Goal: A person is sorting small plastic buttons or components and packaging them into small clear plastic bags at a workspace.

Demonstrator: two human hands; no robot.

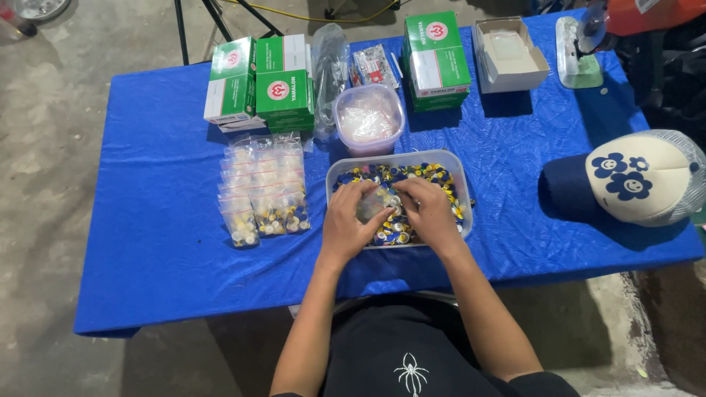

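Both my hands are inside a clear rectangular plastic tub (pixel 460 173) filled with several small round yellow, blue and silver pieces (pixel 430 175). My left hand (pixel 351 220) and my right hand (pixel 430 212) face each other over the pieces and pinch a small clear plastic bag (pixel 373 206) between them. The bag is partly hidden by my fingers. To the left of the tub, several small filled clear bags (pixel 263 187) lie in rows on the blue tablecloth (pixel 162 213).
Behind the tub stands a round clear container (pixel 368 117) of empty bags. Green and white boxes (pixel 261 84) sit at the back left, another green box (pixel 437 60) and an open white box (pixel 509 55) at the back. A cream and navy cap (pixel 632 176) lies right.
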